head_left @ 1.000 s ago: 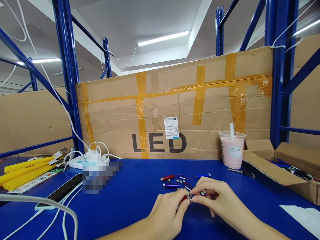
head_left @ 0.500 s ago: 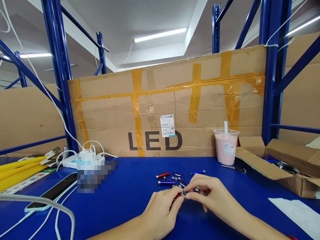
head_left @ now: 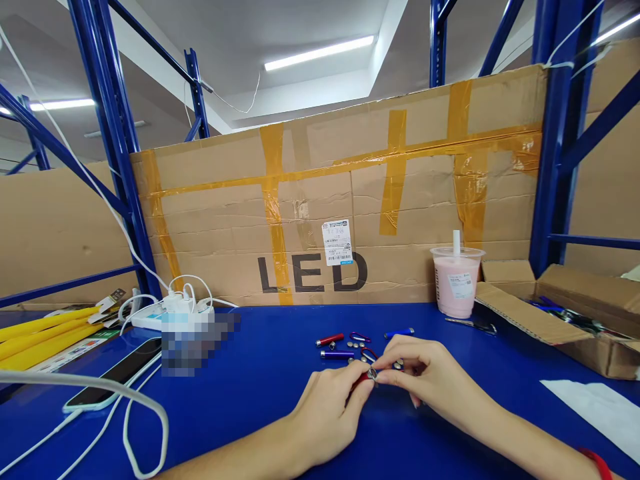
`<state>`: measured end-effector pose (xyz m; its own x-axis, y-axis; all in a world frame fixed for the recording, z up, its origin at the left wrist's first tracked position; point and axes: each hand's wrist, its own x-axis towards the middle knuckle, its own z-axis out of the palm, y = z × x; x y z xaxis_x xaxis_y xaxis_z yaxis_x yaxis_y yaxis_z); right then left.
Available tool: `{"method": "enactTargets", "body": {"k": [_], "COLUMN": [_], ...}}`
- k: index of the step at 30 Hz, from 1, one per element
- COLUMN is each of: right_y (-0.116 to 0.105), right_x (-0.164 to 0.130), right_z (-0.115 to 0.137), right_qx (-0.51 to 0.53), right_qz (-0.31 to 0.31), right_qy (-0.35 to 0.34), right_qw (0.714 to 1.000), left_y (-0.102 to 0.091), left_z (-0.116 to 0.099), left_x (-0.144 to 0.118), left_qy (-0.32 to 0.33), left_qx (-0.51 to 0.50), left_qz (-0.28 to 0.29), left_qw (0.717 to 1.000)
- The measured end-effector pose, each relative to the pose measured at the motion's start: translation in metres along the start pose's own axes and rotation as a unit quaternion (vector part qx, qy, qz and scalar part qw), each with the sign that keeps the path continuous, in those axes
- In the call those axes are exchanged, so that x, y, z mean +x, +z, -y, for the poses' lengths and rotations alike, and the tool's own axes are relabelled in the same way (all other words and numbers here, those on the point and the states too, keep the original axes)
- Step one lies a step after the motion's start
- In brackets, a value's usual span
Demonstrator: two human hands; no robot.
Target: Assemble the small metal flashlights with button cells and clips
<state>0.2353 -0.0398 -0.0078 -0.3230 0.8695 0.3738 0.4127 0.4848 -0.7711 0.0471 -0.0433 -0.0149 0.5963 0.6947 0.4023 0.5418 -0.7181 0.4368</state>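
Blue table (head_left: 260,373) below: left hand (head_left: 327,403) grips a red tube (head_left: 364,377), probably light, slick, best held mid-barrel; right hand (head_left: 425,370) pinches its metal end (head_left: 372,374).

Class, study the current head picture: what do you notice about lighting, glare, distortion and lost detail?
Head view throughout: ceiling tube light glows white; amber tape shows glare; left blue post slants, perhaps lens distortion; pixelated patch hides detail before the power strip; red cylinder in the left hand shows too small for fine detail.
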Motion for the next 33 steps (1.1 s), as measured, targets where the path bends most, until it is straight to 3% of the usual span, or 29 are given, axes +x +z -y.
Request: {"method": "enactTargets", "body": {"k": [11,20,28,33], "right_y": [-0.003,-0.004,-0.006,-0.003], "right_x": [0.001,0.000,-0.003,-0.004], "right_z": [-0.011,-0.007,0.005,0.006], "right_qx": [0.009,-0.029,-0.016,0.014], "right_qz": [0.029,-0.021,-0.017,-0.009], "right_qy": [-0.022,-0.088,-0.048,-0.013], "right_qw": [0.999,0.995,0.999,1.000], "left_y": [0.000,0.000,0.004,0.004], "left_z": [0.000,0.001,0.003,0.004], "left_x": [0.001,0.001,-0.002,-0.001], "left_qy": [0.004,-0.008,0.055,0.049], "left_qx": [-0.003,-0.024,-0.034,-0.072], "left_qz": [0.037,0.027,-0.017,-0.017], "left_qw": [0.999,0.999,0.998,0.996]}}
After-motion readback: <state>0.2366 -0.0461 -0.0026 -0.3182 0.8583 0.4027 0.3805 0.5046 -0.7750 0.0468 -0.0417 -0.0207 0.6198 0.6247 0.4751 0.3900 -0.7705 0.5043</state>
